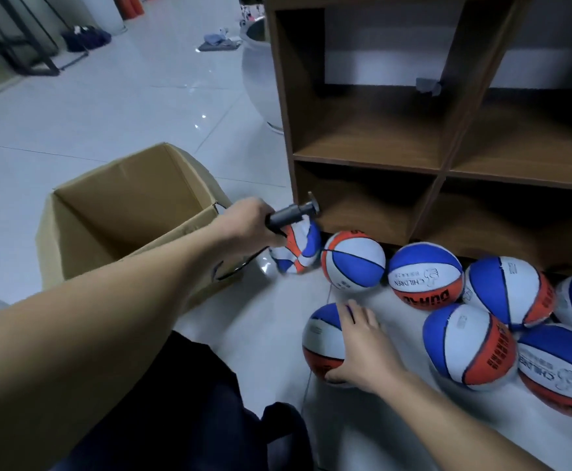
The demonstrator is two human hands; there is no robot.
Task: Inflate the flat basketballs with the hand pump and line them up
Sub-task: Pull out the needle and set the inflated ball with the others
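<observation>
The hand pump (288, 215) is gripped in the curled fingers of the left hand (247, 220) and held over a crumpled, flat ball (298, 251) beside the open cardboard box (125, 212), probably so that this ball can be filled next. A round ball (323, 341) on the floor (271, 334) is pressed by the spread right hand (362, 345), likely to keep it from rolling. Further filled balls are gathered along the foot of the wooden shelf (444, 171), one such ball (354, 261) among them.
</observation>
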